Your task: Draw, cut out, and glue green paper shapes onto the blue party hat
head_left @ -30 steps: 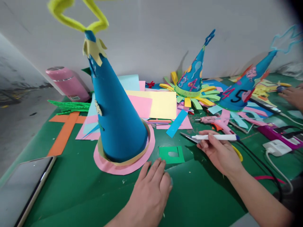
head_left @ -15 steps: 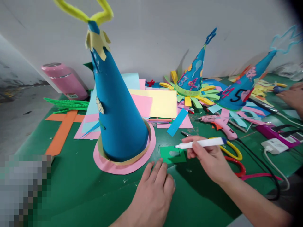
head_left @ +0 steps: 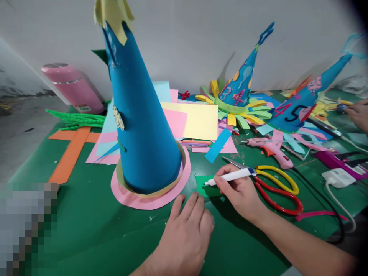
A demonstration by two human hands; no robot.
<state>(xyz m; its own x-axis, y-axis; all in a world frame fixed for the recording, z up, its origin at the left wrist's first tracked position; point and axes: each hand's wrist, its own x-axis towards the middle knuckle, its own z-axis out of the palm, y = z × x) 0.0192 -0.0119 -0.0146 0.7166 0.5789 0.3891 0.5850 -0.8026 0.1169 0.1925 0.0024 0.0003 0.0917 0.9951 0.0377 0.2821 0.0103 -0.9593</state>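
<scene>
Left hand (head_left: 185, 230): palm down on the tabletop (head_left: 100, 237), fingers stretched out, gripping nothing that shows; its fingertips lie at the near edge of the green paper (head_left: 202, 188).
Right hand (head_left: 240, 197): pinches a white pen (head_left: 234, 175) between thumb and fingers, the pen slanting.
Green paper: flat under the pen's tip, partly covered by the right hand; whether the tip touches it cannot be told.
Scissors (head_left: 299, 207): red and yellow handles, lying just beyond the right wrist, blades partly behind that hand.
Big blue cone (head_left: 143, 126): upright beyond the left hand, ringed at its base by a pink brim (head_left: 123, 200), a yellow jagged collar near the top.
Orange strips (head_left: 70, 155): crossed, left of the cone.
Blue strip (head_left: 217, 145): flat, beyond the green paper.
Glue gun (head_left: 278, 155): pink, on its side beyond the scissors.
Paper sheets (head_left: 201, 120): yellow, pink and pale blue, overlapping behind the cone.
Pink bottle (head_left: 73, 86): tilted in view, at the far left.
Smaller cones: one fringed in yellow and green (head_left: 237, 88), another bearing a black 5 (head_left: 307, 99).
Another person's hand (head_left: 359, 115): far right edge, partly cut off.
</scene>
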